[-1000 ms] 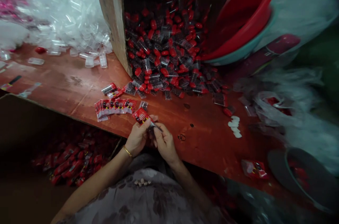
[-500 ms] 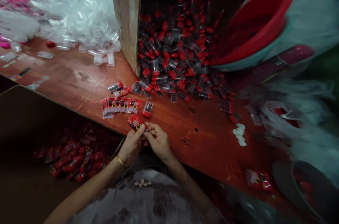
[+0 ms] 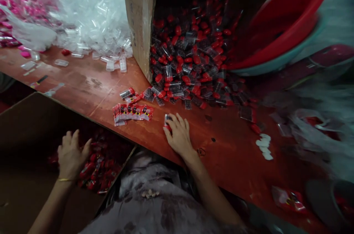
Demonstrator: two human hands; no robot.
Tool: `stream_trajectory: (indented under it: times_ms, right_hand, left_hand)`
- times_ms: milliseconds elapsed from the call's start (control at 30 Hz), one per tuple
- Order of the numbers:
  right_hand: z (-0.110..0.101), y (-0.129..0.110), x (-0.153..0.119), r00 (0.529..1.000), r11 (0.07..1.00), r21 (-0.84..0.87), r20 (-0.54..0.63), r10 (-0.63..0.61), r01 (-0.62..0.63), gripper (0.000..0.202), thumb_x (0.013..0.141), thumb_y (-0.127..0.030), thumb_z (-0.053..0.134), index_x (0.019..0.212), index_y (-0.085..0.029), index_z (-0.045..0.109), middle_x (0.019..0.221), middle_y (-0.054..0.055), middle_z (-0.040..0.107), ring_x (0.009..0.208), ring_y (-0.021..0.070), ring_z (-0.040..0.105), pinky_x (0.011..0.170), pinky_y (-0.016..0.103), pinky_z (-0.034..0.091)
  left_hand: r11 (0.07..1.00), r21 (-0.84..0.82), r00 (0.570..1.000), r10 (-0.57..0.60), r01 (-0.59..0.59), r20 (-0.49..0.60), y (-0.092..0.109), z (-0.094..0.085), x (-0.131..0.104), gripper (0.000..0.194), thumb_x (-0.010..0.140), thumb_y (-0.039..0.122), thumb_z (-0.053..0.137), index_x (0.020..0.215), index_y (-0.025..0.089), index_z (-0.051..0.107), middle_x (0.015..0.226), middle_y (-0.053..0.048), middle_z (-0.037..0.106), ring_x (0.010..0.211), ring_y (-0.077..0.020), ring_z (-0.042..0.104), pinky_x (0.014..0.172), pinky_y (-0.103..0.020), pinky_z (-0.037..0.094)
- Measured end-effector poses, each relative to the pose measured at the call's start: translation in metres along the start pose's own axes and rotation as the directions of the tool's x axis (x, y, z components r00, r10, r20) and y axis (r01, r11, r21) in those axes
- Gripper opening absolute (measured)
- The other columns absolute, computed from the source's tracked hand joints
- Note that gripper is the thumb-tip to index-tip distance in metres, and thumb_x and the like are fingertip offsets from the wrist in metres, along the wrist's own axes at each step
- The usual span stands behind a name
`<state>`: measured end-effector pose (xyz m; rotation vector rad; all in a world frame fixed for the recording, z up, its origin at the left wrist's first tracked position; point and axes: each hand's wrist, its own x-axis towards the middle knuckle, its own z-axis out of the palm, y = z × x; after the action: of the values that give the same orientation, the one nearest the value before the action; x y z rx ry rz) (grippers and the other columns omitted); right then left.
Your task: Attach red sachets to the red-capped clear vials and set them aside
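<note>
My left hand, with a gold bracelet at the wrist, hovers over the open carton below the table edge, fingers spread and nothing visible in it. Inside lie many filled red packets. On the table, my right hand has its thumb and fingers around a small clear container with a red end, partly hidden by the fingers. To its left, a fanned row of flat red printed sachets lies near the edge. Behind them, another red-ended clear container rests on a sachet.
A tipped cardboard box spills red-ended containers onto the table. Red and pale basins lean at its right. Clear plastic cases and pink pieces are heaped at left. White discs and a red packet lie at right.
My hands have parted. The left moved down-left over the carton, and the red packet held before is no longer visible. The right moved onto the container beside the sachets. The view shifted slightly.
</note>
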<state>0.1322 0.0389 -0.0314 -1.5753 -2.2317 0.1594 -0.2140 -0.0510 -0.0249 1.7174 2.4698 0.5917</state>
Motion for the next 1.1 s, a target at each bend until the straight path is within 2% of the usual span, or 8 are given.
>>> stream_trajectory:
  times_ms: [233,400,567,767,867,933,1000,1100]
  right_hand:
    - [0.000,-0.007,-0.021,0.987,0.998,0.000,-0.148,0.066,-0.066,0.022,0.085,-0.031,0.050,0.099,-0.017,0.060,0.125,0.011,0.057,0.124,0.0283,0.040,0.102,0.049,0.025]
    - [-0.004,-0.013,-0.029,0.974,0.998,0.062,-0.228,0.006,0.008,0.019,0.086,-0.028,0.048,0.095,-0.018,0.062,0.119,0.011,0.060,0.122,0.0257,0.045,0.102,0.046,0.027]
    - [-0.009,-0.028,-0.016,0.973,0.933,0.361,-0.215,0.088,-0.004,0.019,0.086,-0.027,0.048,0.099,-0.020,0.061,0.109,0.011,0.065,0.109,0.0237,0.054,0.095,0.042,0.038]
    - [0.001,-0.048,0.014,0.942,0.423,0.884,0.054,0.332,-0.200,0.024,0.085,-0.038,0.048,0.097,-0.020,0.058,0.091,0.004,0.065,0.081,0.0154,0.060,0.071,0.027,0.048]
    - [-0.002,-0.048,0.016,0.916,0.379,0.900,0.050,0.398,-0.214,0.025,0.085,-0.038,0.048,0.071,-0.019,0.055,0.066,-0.002,0.057,0.062,0.0117,0.052,0.060,0.023,0.043]
    - [-0.006,-0.044,0.011,0.921,0.405,0.893,0.028,0.388,-0.198,0.027,0.085,-0.037,0.047,0.066,-0.019,0.053,0.062,-0.003,0.052,0.058,0.0106,0.047,0.057,0.022,0.039]
    - [-0.008,-0.041,0.005,0.938,0.449,0.874,0.023,0.345,-0.187,0.028,0.086,-0.037,0.045,0.065,-0.019,0.051,0.059,-0.004,0.049,0.055,0.0101,0.044,0.054,0.022,0.036]
    - [-0.007,-0.040,-0.003,0.956,0.564,0.807,0.001,0.294,-0.174,0.033,0.088,-0.037,0.042,0.058,-0.020,0.044,0.053,-0.005,0.040,0.051,0.0095,0.039,0.050,0.022,0.032]
  left_hand:
    - [0.893,-0.019,0.893,0.448,-0.449,-0.030,0.139,0.046,0.039,0.036,0.085,0.037,0.047,0.114,0.021,0.062,0.136,-0.013,0.048,0.133,-0.0303,0.032,0.107,-0.050,0.023]
    - [0.863,-0.234,0.883,0.467,-0.448,0.034,0.171,0.079,0.061,0.021,0.080,0.031,0.055,0.093,0.026,0.071,0.130,-0.009,0.055,0.134,-0.0319,0.029,0.108,-0.054,0.014]
    - [0.795,-0.544,0.950,0.312,-0.266,-0.009,0.176,0.070,0.051,0.014,0.077,0.032,0.060,0.083,0.031,0.073,0.121,-0.004,0.062,0.133,-0.0305,0.031,0.109,-0.053,0.006]
    - [0.636,-0.769,0.971,0.219,-0.071,0.091,0.202,0.045,0.020,0.020,0.073,0.032,0.065,0.092,0.031,0.072,0.128,-0.001,0.057,0.133,-0.0276,0.032,0.110,-0.050,0.009]
    - [0.466,-0.880,0.969,0.156,0.097,0.190,0.209,0.044,0.007,0.034,0.070,0.034,0.068,0.104,0.027,0.068,0.124,-0.003,0.060,0.127,-0.0258,0.041,0.107,-0.043,0.026]
    - [0.289,-0.897,0.921,0.102,0.334,0.376,0.210,0.044,0.003,0.042,0.066,0.039,0.071,0.104,0.021,0.067,0.113,-0.006,0.066,0.112,-0.0248,0.054,0.095,-0.037,0.041]
    - [0.140,-0.819,0.812,0.120,0.556,0.572,0.211,0.044,0.001,0.042,0.059,0.042,0.075,0.091,0.015,0.070,0.094,-0.008,0.071,0.087,-0.0206,0.063,0.080,-0.031,0.049]
    - [0.046,-0.721,0.706,0.164,0.692,0.689,0.208,0.042,0.000,0.037,0.050,0.037,0.081,0.074,0.011,0.071,0.072,-0.005,0.070,0.065,-0.0132,0.061,0.068,-0.025,0.050]
